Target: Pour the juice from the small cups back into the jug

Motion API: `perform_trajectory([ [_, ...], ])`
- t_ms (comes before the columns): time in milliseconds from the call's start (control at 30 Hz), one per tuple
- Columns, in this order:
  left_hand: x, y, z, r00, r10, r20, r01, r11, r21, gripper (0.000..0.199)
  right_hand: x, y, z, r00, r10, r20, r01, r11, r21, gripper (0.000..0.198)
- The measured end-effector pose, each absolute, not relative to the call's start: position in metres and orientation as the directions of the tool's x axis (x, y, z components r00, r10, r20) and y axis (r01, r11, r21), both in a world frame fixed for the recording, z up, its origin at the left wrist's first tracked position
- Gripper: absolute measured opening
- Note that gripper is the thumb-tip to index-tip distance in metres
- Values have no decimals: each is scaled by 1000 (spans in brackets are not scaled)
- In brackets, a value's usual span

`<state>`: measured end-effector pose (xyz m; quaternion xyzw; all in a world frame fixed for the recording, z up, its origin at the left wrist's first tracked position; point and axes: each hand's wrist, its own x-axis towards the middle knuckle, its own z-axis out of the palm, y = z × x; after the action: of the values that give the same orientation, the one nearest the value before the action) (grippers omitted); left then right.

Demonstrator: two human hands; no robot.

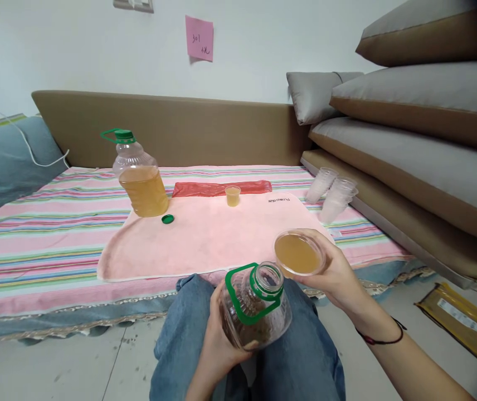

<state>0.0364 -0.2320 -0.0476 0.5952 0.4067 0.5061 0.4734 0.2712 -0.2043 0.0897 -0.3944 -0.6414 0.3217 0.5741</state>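
My left hand (222, 334) is wrapped round a clear plastic bottle (278, 326) with a green handle ring and an uncapped neck, tilted above my lap. Beside its mouth, my right hand (334, 273) grips a clear plastic cup (299, 253) filled with amber liquid. On the pink towel (196, 245) lies a green bottle cap (168, 219). A second, smaller-looking cup (233, 196) of the same liquid stands farther back. At the left, a large jug (144, 186) with a green cap and handle, partly full of amber liquid, leans a little.
Stacks of clear cups (334, 197) lie tilted at the right, near piled grey and brown cushions (409, 150). A folded red plastic bag (205, 189) lies behind the towel on the striped sheet (67, 223). A yellow package (460, 323) is on the floor.
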Motion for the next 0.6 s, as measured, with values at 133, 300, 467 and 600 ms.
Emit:
perform_trajectory([
  [133, 37, -231, -45, 166, 965, 201, 9, -205, 979, 114, 273, -202, 95, -49, 866, 497, 218, 495, -841, 59],
  [300, 39, -230, -52, 130, 971, 203, 0, -205, 979, 117, 276, -202, 105, -75, 875, 479, 270, 480, -835, 58],
  [467, 40, -231, -56, 143, 964, 222, -31, -220, 975, 117, 278, -202, 112, -117, 886, 449, 252, 464, -849, 54],
  [600, 42, -232, -51, 134, 967, 217, -53, -212, 976, 112, 280, -202, 118, -145, 887, 437, 256, 461, -850, 53],
])
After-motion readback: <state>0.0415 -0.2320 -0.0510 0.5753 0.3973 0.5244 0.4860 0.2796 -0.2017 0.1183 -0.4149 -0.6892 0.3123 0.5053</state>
